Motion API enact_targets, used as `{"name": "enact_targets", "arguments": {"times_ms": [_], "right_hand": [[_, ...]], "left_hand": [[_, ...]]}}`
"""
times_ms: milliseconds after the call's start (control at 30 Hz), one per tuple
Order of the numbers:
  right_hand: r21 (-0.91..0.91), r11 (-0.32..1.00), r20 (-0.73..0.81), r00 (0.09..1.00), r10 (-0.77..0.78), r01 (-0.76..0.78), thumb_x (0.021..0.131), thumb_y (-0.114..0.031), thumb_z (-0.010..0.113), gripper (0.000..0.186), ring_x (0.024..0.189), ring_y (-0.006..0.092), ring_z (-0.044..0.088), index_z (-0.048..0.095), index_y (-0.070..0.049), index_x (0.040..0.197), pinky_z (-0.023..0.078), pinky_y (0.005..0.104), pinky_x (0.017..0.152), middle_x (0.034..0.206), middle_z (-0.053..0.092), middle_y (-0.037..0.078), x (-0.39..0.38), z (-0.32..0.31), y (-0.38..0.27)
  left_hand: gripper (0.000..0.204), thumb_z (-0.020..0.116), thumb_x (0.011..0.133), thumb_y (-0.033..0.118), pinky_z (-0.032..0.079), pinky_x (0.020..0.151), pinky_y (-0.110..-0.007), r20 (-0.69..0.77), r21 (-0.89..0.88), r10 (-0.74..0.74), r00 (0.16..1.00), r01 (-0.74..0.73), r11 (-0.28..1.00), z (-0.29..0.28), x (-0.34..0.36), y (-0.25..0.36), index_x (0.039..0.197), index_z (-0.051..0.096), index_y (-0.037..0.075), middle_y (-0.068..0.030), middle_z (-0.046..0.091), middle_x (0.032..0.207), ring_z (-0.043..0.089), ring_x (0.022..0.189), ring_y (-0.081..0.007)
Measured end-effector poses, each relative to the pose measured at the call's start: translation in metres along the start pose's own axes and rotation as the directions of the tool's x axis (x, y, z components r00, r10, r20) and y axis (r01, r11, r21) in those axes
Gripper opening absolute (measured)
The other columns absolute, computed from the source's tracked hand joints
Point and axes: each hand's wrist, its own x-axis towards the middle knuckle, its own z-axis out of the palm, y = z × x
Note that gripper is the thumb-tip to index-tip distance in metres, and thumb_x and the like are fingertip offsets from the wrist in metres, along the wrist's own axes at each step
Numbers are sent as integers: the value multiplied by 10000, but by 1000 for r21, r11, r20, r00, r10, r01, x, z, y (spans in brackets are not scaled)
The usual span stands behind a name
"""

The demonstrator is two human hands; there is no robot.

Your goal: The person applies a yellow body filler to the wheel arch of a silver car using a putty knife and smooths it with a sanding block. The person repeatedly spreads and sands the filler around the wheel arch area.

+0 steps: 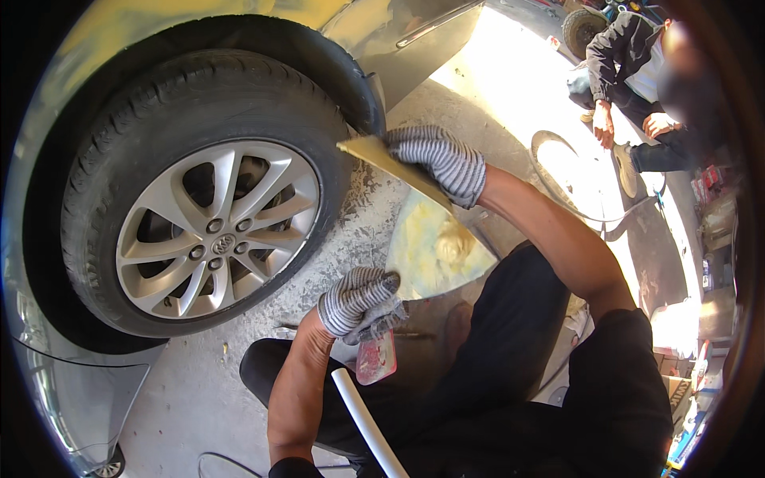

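My right hand [438,162], in a grey striped glove, is closed on a flat yellowish spreader [374,156], close to the lower panel edge behind the wheel [223,239]. Below that, a pale mixing board [422,267] smeared with yellow bears a lump of putty [454,241]. The spreader covers part of the board's far edge. My left hand [358,301], gloved the same way, is curled beside the board, its thumb by the near left edge. From under its fingers sticks a red, putty-smeared plastic spreader [376,360]; the grip itself is hidden.
A car body [374,48] with yellow and grey patches arches over the wheel. Near my lap rises a white tube [368,422]. At the upper right another person [629,80] crouches on the sunlit floor. A hose [590,217] and boxes [677,390] are at the right.
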Motion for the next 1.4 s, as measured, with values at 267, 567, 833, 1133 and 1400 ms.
{"name": "enact_targets", "arguments": {"times_ms": [267,567,833,1133,1400], "right_hand": [[-281,948,183,978,-102,151,869,-199,637,387,967,211,643,627,35,1178,514,324,881,1039,685,157,-17,-14,-3],[-458,845,-254,870,-422,276,892,-39,588,133,677,85,554,553,-5,1016,504,244,635,750,586,27,-35,-11,-43],[-722,531,62,805,-590,445,884,-137,646,183,704,233,700,682,-5,1006,560,337,657,796,709,112,-55,7,-64],[-544,808,-239,882,-407,226,926,-88,612,152,741,125,644,654,15,1028,539,267,716,821,679,68,-40,-9,-42],[-431,764,-270,739,-618,481,909,-97,642,184,804,149,676,649,25,1046,558,289,734,898,700,95,-51,18,-44]], "left_hand": [[439,683,866,420,501,526,-273,-403,-96,167,900,-223,970,-20,-14,-4,934,639,-11,-92,650,699,599,532,-157],[411,665,881,398,469,493,-271,-370,-34,241,897,-273,961,-16,-15,20,879,642,-12,-80,631,664,580,510,-148],[487,610,916,449,338,342,-248,-442,37,322,837,-341,939,-6,-12,17,850,611,-34,-78,535,507,431,317,-138],[487,603,914,457,339,298,-260,-508,45,347,788,-378,925,-18,-15,29,797,593,-16,-86,534,505,445,303,-152],[449,593,933,430,364,375,-243,-485,20,346,803,-385,922,-2,4,11,926,613,-18,-67,576,605,477,390,-118]]}}
